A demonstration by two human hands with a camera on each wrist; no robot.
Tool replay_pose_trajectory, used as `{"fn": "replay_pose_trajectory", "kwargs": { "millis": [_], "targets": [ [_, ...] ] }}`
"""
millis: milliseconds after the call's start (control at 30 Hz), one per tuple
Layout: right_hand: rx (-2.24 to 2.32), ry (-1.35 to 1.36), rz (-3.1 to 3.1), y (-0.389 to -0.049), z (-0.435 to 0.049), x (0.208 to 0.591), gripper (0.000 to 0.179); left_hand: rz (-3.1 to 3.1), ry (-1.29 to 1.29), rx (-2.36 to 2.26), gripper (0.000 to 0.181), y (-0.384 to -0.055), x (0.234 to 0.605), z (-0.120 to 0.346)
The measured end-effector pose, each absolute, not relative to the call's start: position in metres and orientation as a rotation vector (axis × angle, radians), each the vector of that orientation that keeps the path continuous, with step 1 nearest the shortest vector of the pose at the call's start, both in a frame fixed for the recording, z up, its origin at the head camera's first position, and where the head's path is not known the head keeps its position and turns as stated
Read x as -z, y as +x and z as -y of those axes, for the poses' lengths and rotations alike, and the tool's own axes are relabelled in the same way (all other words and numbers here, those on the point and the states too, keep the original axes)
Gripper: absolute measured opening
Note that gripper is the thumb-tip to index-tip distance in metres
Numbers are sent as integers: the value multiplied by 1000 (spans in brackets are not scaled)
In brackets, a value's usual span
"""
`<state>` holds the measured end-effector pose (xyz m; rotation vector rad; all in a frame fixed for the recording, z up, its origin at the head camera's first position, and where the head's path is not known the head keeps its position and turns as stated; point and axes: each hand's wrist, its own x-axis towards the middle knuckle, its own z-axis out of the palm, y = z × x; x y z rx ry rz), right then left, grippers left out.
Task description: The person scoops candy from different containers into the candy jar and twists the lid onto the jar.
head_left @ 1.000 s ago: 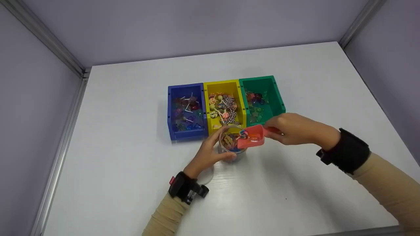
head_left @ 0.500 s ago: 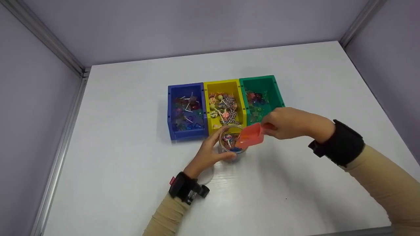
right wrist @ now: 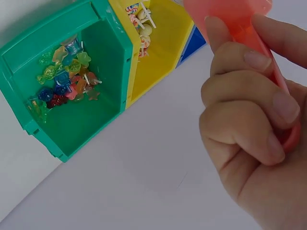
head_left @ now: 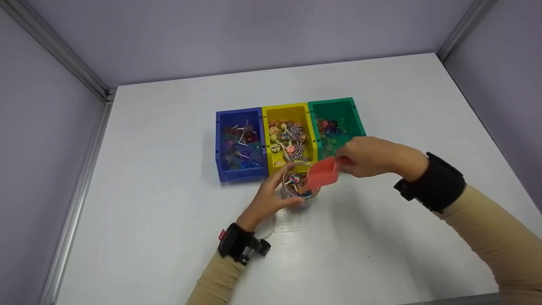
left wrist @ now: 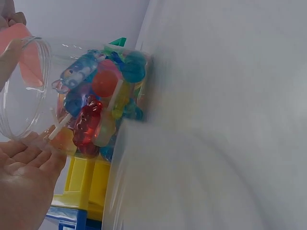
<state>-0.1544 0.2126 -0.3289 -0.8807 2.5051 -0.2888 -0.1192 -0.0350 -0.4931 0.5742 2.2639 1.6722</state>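
Observation:
My left hand (head_left: 269, 197) grips a clear jar (left wrist: 57, 50), thumb on the near side and fingers round the far side. Translucent coloured candies (left wrist: 88, 124), some shaped like bears and some on white sticks, fill its lower part. A swirl lollipop (head_left: 294, 179) shows inside the mouth. In my right hand (head_left: 366, 156) is a pink scoop (head_left: 322, 173), its handle (right wrist: 273, 67) wrapped by curled fingers. The scoop tilts steeply, with its lip over the jar's right rim. What still lies in the scoop is hidden in the head view.
Behind the jar stand three joined bins: blue (head_left: 243, 174) with candies, yellow (head_left: 288, 109) with swirl lollipops, green (right wrist: 115, 52) with translucent candies. A clear round lid (head_left: 266, 227) lies on the white table (head_left: 169, 169) beneath my left wrist. Walls enclose the table.
My right hand has risen slightly and shifted left, tipping the scoop more steeply. The swirl lollipop has gone from the scoop's edge into the jar. My left hand stays put.

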Motion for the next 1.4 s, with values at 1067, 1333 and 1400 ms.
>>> {"fn": "replay_pose_trajectory", "kwargs": {
  "millis": [1067,1333,1400],
  "targets": [
    [414,-864,-2510,-147,-223,336,19,-2276,582,-1693,87,-124,483,53],
    [402,-841,-2521,-145,-222,335,19,-2814,539,-1750,45,-139,481,81],
    [403,-852,-2532,-145,-221,335,19,-3028,438,-1679,40,-143,479,89]
  ]
}}
